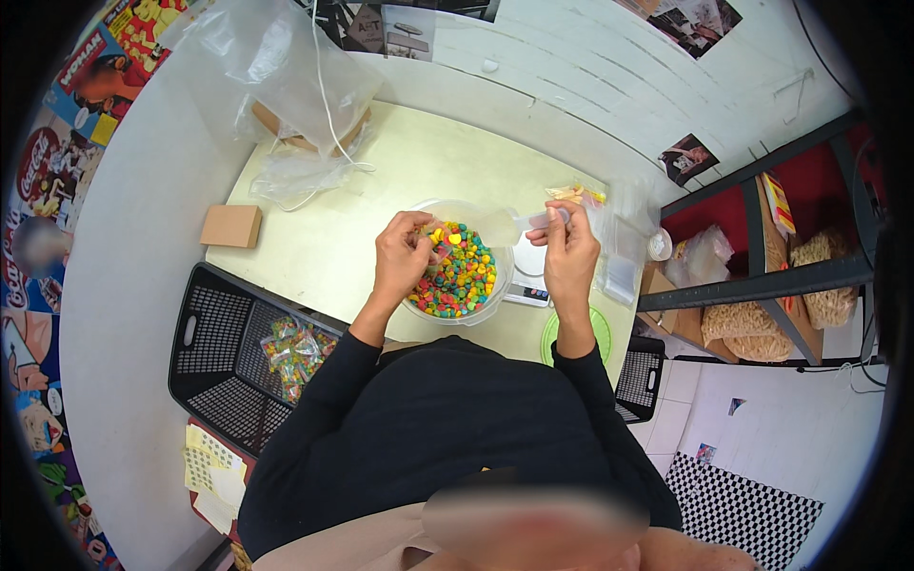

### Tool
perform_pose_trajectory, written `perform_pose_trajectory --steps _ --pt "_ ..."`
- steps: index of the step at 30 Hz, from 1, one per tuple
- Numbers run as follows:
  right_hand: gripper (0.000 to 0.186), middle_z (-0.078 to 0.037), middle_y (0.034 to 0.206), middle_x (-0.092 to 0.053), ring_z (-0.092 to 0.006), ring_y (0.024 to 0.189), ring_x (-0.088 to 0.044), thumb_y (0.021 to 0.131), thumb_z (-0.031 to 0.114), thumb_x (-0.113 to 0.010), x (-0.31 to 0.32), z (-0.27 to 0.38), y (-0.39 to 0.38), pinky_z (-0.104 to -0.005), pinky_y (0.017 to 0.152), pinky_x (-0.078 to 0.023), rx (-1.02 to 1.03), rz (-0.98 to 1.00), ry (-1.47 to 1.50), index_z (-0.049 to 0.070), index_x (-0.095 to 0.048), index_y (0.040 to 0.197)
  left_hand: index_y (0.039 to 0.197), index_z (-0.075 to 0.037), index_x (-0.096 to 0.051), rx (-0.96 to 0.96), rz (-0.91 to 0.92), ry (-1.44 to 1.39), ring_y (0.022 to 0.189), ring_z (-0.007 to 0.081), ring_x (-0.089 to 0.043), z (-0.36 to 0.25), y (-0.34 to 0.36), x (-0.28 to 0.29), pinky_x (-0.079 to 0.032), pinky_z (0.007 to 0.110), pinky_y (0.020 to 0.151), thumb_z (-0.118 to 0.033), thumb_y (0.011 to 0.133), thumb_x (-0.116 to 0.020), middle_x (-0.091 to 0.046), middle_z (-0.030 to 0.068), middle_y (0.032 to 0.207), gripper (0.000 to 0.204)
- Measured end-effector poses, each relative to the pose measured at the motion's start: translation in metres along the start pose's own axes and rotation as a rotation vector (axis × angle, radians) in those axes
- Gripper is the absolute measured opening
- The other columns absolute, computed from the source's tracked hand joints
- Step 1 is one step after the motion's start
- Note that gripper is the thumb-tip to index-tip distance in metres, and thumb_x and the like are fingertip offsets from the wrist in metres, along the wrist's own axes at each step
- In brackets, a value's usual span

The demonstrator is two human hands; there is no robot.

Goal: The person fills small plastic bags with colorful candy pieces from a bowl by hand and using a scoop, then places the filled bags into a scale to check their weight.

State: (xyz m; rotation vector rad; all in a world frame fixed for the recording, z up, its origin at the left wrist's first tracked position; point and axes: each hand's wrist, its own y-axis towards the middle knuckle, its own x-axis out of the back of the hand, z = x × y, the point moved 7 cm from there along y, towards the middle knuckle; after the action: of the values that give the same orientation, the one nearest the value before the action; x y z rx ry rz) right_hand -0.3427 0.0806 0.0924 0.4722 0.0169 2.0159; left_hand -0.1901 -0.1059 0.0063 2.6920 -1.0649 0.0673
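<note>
A clear round tub (457, 290) full of small multicoloured sweets sits on the pale table (381, 162). My left hand (405, 249) is closed at the tub's left rim, pinching a small clear bag (433, 238) with colourful sweets showing in or through it. My right hand (566, 249) grips a pale translucent scoop (514, 226), its blade over the tub's upper right, beside the bag. Behind the right hand sit a small scale (526, 293) and a round green lid (547, 341). A bundle of small packets (571, 195) lies at the back right.
A black basket (228, 352) holds filled bags (295, 357) at left. A brown box (228, 226) and plastic bags (295, 181) with a white cord lie on the left and back. Clear containers (624, 257) stand right, beside dark shelving (752, 285) and another black basket (638, 381).
</note>
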Motion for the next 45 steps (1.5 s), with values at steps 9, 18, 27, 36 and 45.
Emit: perform_pose_trajectory --steps 9,18,27,36,45 --pt "0.032 -0.014 0.123 -0.056 -0.0346 0.116 -0.053 0.086 -0.002 -0.062 -0.064 0.003 -0.027 -0.0435 0.096 -0.047 0.550 0.409 -0.306 0.008 -0.066 0.116 0.103 0.006 -0.068 -0.073 0.299 -0.054 0.065 0.0099 -0.065 -0.013 0.011 -0.005 -0.054 0.023 0.055 0.009 0.081 -0.053 -0.067 0.0108 0.107 0.026" --pt "0.018 -0.009 0.103 -0.060 -0.0302 0.099 -0.060 0.079 0.006 -0.074 -0.066 0.002 -0.014 -0.0418 0.083 -0.050 0.598 0.549 -0.343 0.004 -0.062 0.092 0.092 0.002 -0.066 -0.140 0.403 -0.012 0.076 0.0100 -0.064 -0.025 0.011 -0.015 -0.052 0.025 0.063 0.007 0.080 -0.059 -0.064 0.0087 0.111 0.015" --pt "0.017 -0.009 0.090 -0.061 -0.0279 0.082 -0.064 0.080 0.008 -0.076 -0.037 0.007 -0.015 -0.0391 0.070 -0.051 0.569 0.458 -0.351 0.003 -0.062 0.088 0.093 -0.001 -0.064 -0.287 0.446 0.301 0.087 0.0211 -0.067 -0.064 -0.008 -0.027 -0.053 0.031 0.072 0.006 0.084 -0.064 -0.063 0.0075 0.108 0.011" --pt "0.015 -0.012 0.083 -0.067 -0.0237 0.076 -0.067 0.084 0.008 -0.074 0.035 -0.014 0.005 -0.0342 0.070 -0.052 0.208 0.383 -0.183 -0.002 -0.063 0.088 0.119 -0.001 -0.058 -0.110 0.119 -0.021 0.086 0.0151 -0.066 -0.048 -0.007 -0.034 -0.055 0.029 0.078 -0.003 0.090 -0.069 -0.066 0.0074 0.096 0.031" --pt "0.013 -0.010 0.077 -0.069 -0.0150 0.072 -0.069 0.089 0.005 -0.071 0.092 -0.181 0.035 -0.0281 0.063 -0.055 -0.128 0.006 -0.061 -0.001 -0.060 0.087 0.112 0.000 -0.065 -0.059 -0.126 0.259 0.089 0.0181 -0.066 0.014 -0.046 -0.012 -0.053 0.031 0.082 -0.004 0.092 -0.066 -0.068 0.0088 0.100 0.021"
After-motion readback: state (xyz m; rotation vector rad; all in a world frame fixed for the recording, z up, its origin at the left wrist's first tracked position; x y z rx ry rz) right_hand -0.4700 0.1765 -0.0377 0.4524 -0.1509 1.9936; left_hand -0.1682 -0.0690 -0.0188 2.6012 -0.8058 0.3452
